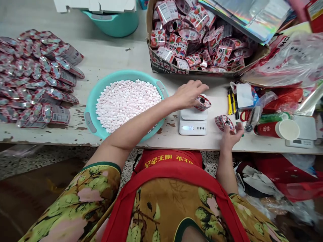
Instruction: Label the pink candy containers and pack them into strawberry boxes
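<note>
A white digital scale [193, 121] with a lit display stands near the table's front edge. On its right side sits a pink and red printed pouch [204, 103] with a dark round opening facing up. My left hand [189, 94] is over the back of the scale, fingers stretched out to the right, close above that pouch. A second such pouch [223, 122] rests on the table right of the scale. At its lower right edge is my right hand [231, 136], fingers apart, close to or touching it. Left of the scale, a turquoise basin [90, 101] holds many small whitish pellets, with my left forearm across it.
Rows of pouches [37, 80] lie at the far left. A cardboard box [161, 67] full of pouches is behind the scale. Cutters [230, 102], plastic bags, a red paper cup [267, 129] and another scale [300, 143] lie at the right. A teal tub [116, 25] stands behind.
</note>
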The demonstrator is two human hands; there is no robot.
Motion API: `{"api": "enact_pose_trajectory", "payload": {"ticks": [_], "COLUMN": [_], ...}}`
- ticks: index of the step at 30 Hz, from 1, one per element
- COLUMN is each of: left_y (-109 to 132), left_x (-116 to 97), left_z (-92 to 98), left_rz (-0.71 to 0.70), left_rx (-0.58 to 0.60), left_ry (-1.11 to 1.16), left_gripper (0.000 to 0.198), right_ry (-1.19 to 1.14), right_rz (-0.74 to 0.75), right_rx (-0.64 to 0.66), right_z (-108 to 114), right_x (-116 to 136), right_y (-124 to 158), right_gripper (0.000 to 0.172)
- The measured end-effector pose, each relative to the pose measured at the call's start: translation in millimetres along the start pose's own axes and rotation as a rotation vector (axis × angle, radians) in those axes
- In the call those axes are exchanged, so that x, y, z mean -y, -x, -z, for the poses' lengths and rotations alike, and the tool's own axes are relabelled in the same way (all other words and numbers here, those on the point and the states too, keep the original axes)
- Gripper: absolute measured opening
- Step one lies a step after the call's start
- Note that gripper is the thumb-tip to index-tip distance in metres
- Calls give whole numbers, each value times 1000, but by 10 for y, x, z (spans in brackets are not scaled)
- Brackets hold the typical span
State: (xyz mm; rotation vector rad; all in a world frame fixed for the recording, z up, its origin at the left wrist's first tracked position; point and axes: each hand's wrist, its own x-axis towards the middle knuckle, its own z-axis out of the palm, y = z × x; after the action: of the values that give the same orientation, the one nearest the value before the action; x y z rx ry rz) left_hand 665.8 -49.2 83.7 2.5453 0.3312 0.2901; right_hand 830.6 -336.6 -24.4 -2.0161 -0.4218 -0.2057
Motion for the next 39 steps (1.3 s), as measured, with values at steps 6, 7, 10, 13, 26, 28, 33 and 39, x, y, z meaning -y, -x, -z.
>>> {"api": "enact_pose_trajectory", "payload": {"ticks": [6, 7, 10, 13, 26, 28, 33, 39], "left_y": [-362, -392, -347, -82, 577, 528, 397, 288], "left_x": [-104, -97, -85, -131, 17, 9, -32, -70], "left_z": [-329, -357, -344, -219, 124, 144, 138, -22], "left_rz": [-91, -52, 94, 223, 782, 804, 803, 813], "left_rx": [175, 190, 72, -155, -792, -773, -639, -603], "left_ry": [5, 42, 315, 834, 1806, 1796, 1697, 1652], "left_gripper": [51, 44, 33, 32, 35, 32, 32, 37], "right_ry": [96, 82, -66, -242, -400, -370, -295, -190], "right_rz": [236, 261, 271, 259, 272, 234, 129, 174], "right_rx": [-170, -140, 59, 366, 772, 774, 853, 680], "right_z": [59, 19, -206, -525, -1121, -1093, -999, -939], "right_x": [412, 500, 792, 1170, 1983, 1910, 1839, 1893], "right_y": [179, 203, 255, 279, 365, 269, 172, 175], "right_gripper": [51, 48, 49, 69, 85, 82, 61, 49]}}
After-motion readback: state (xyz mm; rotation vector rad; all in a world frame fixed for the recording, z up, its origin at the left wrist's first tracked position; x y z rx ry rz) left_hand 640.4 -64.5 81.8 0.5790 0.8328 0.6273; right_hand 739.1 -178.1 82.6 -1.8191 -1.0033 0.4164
